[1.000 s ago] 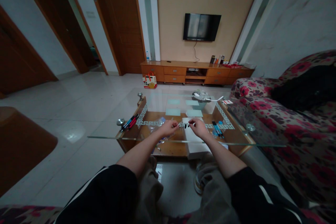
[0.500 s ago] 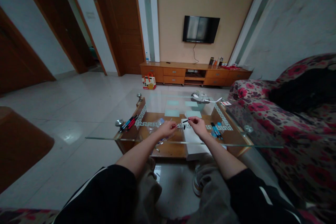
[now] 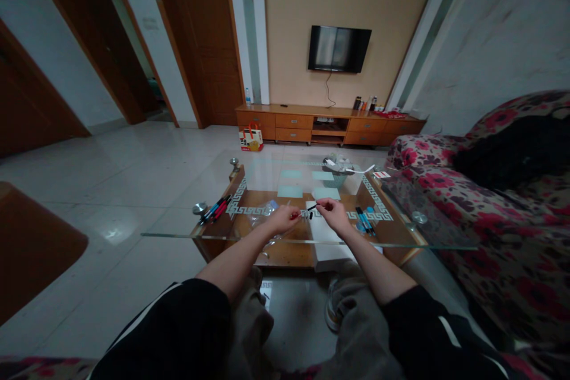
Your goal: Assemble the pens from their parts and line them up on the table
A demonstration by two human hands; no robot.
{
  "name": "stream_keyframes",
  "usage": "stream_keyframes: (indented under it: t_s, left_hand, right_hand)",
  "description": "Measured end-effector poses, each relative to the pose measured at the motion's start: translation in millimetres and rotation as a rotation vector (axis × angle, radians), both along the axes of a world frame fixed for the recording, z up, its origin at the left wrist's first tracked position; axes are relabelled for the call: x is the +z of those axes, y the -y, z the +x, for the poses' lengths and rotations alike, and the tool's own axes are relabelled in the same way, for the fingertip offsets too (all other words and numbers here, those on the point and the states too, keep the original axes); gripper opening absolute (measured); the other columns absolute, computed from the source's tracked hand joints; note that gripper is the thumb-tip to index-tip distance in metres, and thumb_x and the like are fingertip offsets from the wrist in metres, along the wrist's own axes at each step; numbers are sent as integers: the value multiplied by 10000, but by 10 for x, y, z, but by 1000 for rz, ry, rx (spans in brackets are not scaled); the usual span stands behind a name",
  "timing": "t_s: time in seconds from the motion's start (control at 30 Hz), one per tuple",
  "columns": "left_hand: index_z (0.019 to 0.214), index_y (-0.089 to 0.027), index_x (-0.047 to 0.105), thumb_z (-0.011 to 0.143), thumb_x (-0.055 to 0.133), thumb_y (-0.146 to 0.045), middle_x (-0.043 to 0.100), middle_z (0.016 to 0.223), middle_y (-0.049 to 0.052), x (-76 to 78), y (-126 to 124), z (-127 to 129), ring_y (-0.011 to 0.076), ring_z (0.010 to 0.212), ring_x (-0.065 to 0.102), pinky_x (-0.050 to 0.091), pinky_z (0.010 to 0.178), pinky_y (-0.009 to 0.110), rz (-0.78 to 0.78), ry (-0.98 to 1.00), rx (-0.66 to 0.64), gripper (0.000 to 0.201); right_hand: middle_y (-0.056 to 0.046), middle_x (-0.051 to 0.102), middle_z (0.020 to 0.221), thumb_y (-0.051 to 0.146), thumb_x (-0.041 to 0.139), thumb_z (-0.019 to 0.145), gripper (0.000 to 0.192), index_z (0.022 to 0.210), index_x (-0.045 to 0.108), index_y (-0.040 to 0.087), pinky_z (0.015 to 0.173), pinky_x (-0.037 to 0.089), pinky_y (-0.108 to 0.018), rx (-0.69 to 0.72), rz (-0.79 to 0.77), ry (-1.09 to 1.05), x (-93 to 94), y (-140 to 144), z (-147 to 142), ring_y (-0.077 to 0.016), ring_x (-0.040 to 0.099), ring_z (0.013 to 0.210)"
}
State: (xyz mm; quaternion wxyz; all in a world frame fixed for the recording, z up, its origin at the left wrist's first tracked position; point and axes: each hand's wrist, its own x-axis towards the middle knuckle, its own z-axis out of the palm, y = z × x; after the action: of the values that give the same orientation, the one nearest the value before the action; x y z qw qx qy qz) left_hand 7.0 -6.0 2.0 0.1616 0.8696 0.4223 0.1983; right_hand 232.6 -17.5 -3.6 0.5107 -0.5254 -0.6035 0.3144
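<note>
Two hands meet over the glass table (image 3: 187, 234), close together. Right hand (image 3: 335, 215) pinches a thin black pen part (image 3: 314, 207) in its fingers, tip pointing toward the left hand. Left hand (image 3: 281, 218) is clenched on a small piece with a red end (image 3: 297, 212), just beside the black part; whether the two touch is too small to tell. Both pieces sit in the air above the table's near middle, over a white box (image 3: 327, 246).

Progress, as a judgement: looks like pen assembly or disassembly mid-step, one pen in hand and the pieces not seated together. A bunch of pens (image 3: 214, 209) lies on the left side of the table, black, red and blue. Blue pens (image 3: 364, 219) lie on the right, near the right hand. Which pile is done and which is left cannot be told. A clear bag (image 3: 263, 214) sits by the left hand, contents unclear.

Far end of the table holds a small basket (image 3: 339, 167) with clutter. Floral sofa (image 3: 490, 214) to the right. TV (image 3: 339, 48) on the far wall.
</note>
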Motion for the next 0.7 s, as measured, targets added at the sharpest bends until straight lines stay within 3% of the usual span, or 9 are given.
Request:
stream_keyframes:
  t_s: [0.53, 0.7]
  left_hand:
    - [855, -193, 701, 864, 536, -286, 680, 733, 21, -13, -8, -39, 149, 652, 583, 392, 635, 219, 30, 14, -14, 189]
    - [1035, -214, 689, 859, 552, -274, 704, 820, 22, -14, 14, -16, 151, 709, 614, 411, 656, 215, 24, 50, -21, 231]
  right_hand:
    - [-77, 728, 872, 368, 681, 718, 292, 906, 714, 147, 700, 517, -297, 50, -21, 49, -37, -26, -28, -167, 642, 734]
    - [-62, 728, 841, 344, 680, 742, 238, 887, 716, 158, 703, 519, -291, 121, -30, 113, -110, -11, -10, -165, 654, 726]
